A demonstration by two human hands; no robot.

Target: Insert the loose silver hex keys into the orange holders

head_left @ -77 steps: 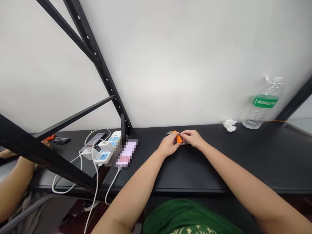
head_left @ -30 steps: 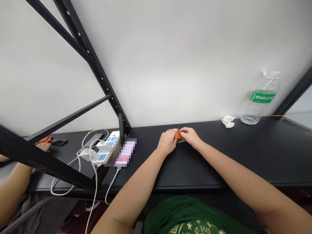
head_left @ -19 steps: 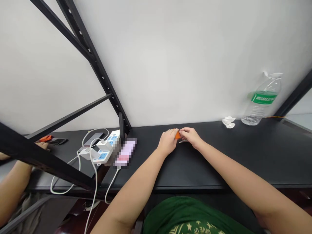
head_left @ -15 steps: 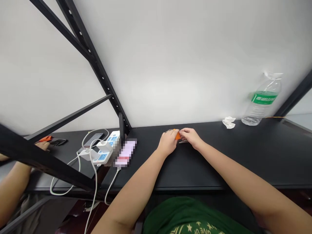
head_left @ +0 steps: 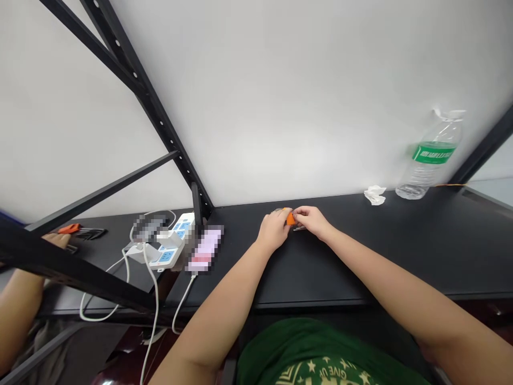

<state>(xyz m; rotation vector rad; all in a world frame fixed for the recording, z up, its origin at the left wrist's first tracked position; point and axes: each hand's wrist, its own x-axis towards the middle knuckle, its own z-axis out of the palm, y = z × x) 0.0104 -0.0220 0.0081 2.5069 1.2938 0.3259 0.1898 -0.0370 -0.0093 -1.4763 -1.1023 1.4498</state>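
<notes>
Near the back of the black table, my left hand (head_left: 273,229) is closed around an orange holder (head_left: 290,218), with its orange end showing past the fingers. Thin metal pieces poke out beside it, too small to tell apart. Right against the holder's right side, my right hand (head_left: 311,220) has its fingertips pinched together on something small that I cannot make out. A thin metal rod (head_left: 299,228) shows just under the right fingertips.
A phone (head_left: 206,248) on a cable and a white power strip (head_left: 173,248) lie left, beside a black metal frame (head_left: 160,120). Beyond it, another person's hand (head_left: 56,239) is by an orange tool set (head_left: 70,229). Crumpled tissue (head_left: 375,195) and a bottle (head_left: 430,155) are right.
The view has shifted slightly. Both hands stay together at the orange holder, with only a small change in the fingers. The other person's hand has moved a little left.
</notes>
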